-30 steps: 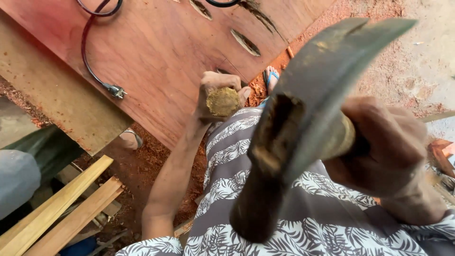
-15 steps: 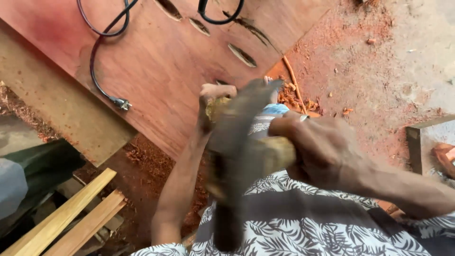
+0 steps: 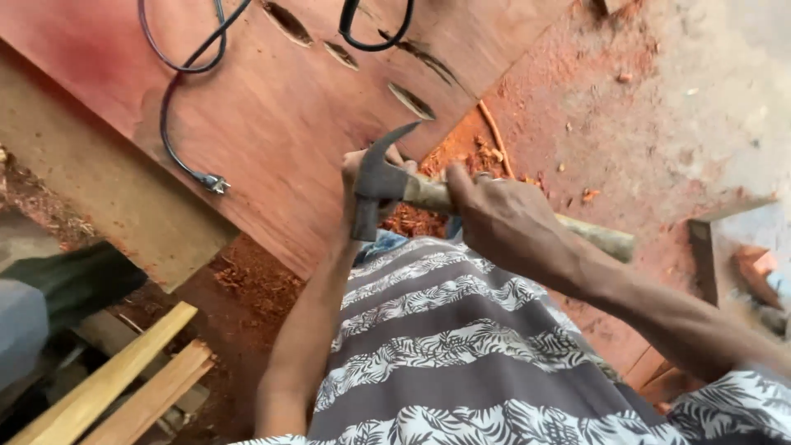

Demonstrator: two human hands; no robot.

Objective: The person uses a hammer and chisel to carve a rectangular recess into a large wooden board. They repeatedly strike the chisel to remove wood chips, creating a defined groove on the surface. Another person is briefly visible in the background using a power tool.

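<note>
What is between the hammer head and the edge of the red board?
In the head view, the left hand lies there, mostly hidden behind the hammer head, against the edge of the red board. The right hand grips the handle.

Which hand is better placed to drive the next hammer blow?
Right, likely. The right hand already grips the hammer by its wooden handle, head down near the plywood sheet edge. The left hand sits mostly hidden behind the hammer head.
</note>
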